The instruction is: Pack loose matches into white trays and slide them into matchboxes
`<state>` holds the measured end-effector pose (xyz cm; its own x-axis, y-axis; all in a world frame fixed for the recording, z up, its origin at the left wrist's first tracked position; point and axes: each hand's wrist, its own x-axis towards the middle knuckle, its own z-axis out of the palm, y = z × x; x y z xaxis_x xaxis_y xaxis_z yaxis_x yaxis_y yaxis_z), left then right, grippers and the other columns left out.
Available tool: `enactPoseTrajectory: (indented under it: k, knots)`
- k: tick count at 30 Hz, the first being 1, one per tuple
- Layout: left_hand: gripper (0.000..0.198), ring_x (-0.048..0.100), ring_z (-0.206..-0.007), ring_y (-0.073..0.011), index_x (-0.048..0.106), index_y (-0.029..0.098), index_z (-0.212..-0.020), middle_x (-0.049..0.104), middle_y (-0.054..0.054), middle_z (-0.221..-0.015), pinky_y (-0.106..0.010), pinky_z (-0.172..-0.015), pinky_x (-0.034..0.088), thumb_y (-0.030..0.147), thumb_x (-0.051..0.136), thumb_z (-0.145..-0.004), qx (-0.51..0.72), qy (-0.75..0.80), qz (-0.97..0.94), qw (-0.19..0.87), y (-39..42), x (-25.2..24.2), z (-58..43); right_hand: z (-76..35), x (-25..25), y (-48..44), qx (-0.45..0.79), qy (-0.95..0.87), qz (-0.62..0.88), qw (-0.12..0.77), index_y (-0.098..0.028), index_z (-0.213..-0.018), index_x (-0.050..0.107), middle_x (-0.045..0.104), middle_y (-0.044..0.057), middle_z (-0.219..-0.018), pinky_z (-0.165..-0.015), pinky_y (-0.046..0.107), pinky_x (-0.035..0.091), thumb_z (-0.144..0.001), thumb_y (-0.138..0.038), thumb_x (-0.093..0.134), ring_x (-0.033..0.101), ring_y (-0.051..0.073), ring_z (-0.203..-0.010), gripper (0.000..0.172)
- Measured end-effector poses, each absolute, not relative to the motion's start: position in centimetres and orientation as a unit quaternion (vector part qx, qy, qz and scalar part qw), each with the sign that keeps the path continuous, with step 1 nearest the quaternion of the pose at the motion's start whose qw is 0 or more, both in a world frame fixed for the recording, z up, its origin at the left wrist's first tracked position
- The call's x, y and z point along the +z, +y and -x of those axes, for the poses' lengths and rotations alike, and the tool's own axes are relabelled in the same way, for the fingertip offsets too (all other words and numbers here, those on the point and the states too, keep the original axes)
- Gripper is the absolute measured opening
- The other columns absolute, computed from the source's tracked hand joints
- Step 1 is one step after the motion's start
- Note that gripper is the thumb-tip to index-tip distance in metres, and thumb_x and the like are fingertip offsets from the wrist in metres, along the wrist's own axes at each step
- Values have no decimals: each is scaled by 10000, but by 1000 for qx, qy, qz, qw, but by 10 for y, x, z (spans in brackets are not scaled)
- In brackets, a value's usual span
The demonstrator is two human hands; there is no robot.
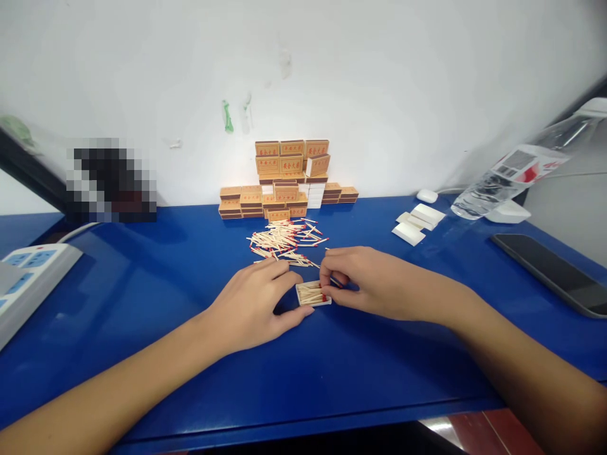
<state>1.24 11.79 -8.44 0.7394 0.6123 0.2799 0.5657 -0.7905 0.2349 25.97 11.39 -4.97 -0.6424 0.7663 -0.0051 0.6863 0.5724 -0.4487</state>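
A small white matchbox tray (300, 301) holds a layer of matches with red heads. My left hand (258, 303) steadies its left end, thumb at the near side and forefinger at the far side. My right hand (355, 275) is at the tray's right end with fingers bent and closed. A match (336, 282) shows between those fingers; the fingertips hide part of the tray. Just beyond both hands lies a loose heap of matches (277, 239), scattered in several directions.
Stacked matchboxes (279, 167) stand against the white wall behind the heap. Folded white card pieces (420, 222), a leaning clear bottle (516, 170) and a dark phone (554, 268) are on the right. A power strip (42, 284) sits at the left on the blue table (294, 385).
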Motion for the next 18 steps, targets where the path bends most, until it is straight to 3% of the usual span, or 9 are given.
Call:
enactPoseTrajectory:
  k: [9,14,18]
  knots:
    - [270,643,-872,-237,703,171,-1024,660,-51,-931,-379,-751,527,434,685,-965,172,318,-930,67,117,-85,-11,-248,-52,111,207,-886,399,117,-196,-880,642,661,19,-875,-677,279,365,-971,-206,596,550,149,-741,103]
    - [302,647,-865,-232,713,171,-1099,668,-53,-952,-382,-781,535,441,685,-965,177,316,-930,65,118,-85,-12,-259,-49,118,141,-864,466,132,-205,-872,670,653,16,-825,-662,291,350,-954,-250,608,549,158,-715,112]
    - [303,645,-855,-232,723,174,-1095,665,-53,-948,-379,-764,532,446,677,-970,176,319,-929,65,117,-85,-12,-269,-55,122,143,-846,509,73,-212,-844,663,671,26,-844,-661,303,349,-915,-303,655,564,179,-738,115]
